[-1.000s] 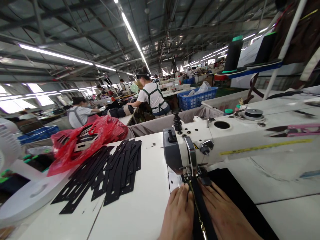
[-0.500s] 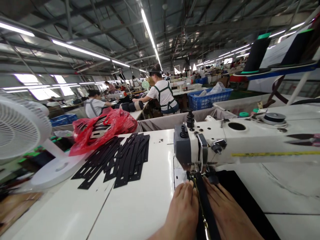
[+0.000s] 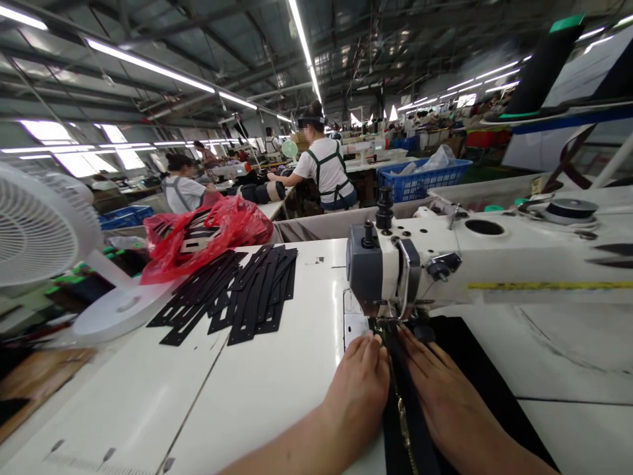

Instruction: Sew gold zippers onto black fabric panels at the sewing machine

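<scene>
A black fabric piece [image 3: 475, 369] with a gold-toothed zipper [image 3: 404, 417] runs under the needle area of a white and grey sewing machine [image 3: 366, 270]. My left hand [image 3: 360, 382] lies at the zipper's left edge close to the presser foot, its fingers bent and pressed together on the strip. Flat on the fabric just right of the zipper rests my right hand [image 3: 440, 382], fingers stretched forward toward the foot. The needle tip is too small to make out.
Black punched strips [image 3: 262, 290] lie piled left of the machine, beside a red plastic bag [image 3: 212, 231] and a white fan [image 3: 44, 224]. A thread cone [image 3: 541, 72] stands upper right. Beyond the table, people [image 3: 326, 165] sit near a blue basket [image 3: 420, 178].
The view has tilted down and shifted slightly, so the machine and table sit higher in the picture. More of my forearms shows. Both hands remain at the fabric near the foot.
</scene>
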### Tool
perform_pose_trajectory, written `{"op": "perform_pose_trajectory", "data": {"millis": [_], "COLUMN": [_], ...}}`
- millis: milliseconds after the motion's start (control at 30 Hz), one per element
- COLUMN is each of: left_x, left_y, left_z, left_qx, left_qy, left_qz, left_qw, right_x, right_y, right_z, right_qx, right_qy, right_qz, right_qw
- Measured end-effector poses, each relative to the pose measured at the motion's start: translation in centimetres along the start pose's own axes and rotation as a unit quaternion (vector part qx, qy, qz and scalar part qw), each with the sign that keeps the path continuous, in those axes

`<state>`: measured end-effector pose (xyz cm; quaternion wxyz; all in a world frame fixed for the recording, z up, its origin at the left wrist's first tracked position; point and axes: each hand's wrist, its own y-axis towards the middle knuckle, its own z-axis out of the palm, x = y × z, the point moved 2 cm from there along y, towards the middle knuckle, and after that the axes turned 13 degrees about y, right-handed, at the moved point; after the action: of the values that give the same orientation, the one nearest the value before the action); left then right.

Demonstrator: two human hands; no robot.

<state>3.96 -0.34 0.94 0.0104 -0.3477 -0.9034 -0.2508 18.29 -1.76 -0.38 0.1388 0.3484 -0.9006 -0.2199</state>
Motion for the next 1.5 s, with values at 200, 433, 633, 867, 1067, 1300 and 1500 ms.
{"op": "perform_pose_trajectory", "data": {"millis": [200,433,633,867,1067,1300,1500], "left_x": [0.4,0.7,-0.1,0.4,1.3,2.3,2.8], "left_y": [0.6,0.0,-2.0,-0.8,0.0,0.9,1.3], "left_z": [0.2,-0.8,-0.7,-1.4,-0.8,0.4,1.2], "left_qx": [-0.011,-0.043,-0.127,-0.107,-0.085,-0.002,0.031], "left_qy": [-0.027,-0.022,-0.039,-0.056,-0.076,-0.116,-0.112], "left_qz": [-0.001,0.005,0.037,0.034,0.033,0.003,-0.03], "left_qw": [1.0,0.999,0.99,0.992,0.993,0.993,0.993], "right_x": [-0.4,-0.4,0.8,0.1,-0.6,-1.4,-2.3], "right_y": [0.3,-0.2,-2.2,-1.6,-0.6,0.8,1.4], "right_z": [0.3,-0.3,-0.6,-0.1,-0.1,-0.3,0.3], "right_qx": [0.003,0.01,0.015,0.019,0.036,0.058,0.042], "right_qy": [-0.002,0.006,0.0,0.035,0.075,0.097,0.153], "right_qz": [0.002,0.008,-0.038,-0.015,0.004,0.025,0.053], "right_qw": [1.0,1.0,0.999,0.999,0.997,0.993,0.986]}}
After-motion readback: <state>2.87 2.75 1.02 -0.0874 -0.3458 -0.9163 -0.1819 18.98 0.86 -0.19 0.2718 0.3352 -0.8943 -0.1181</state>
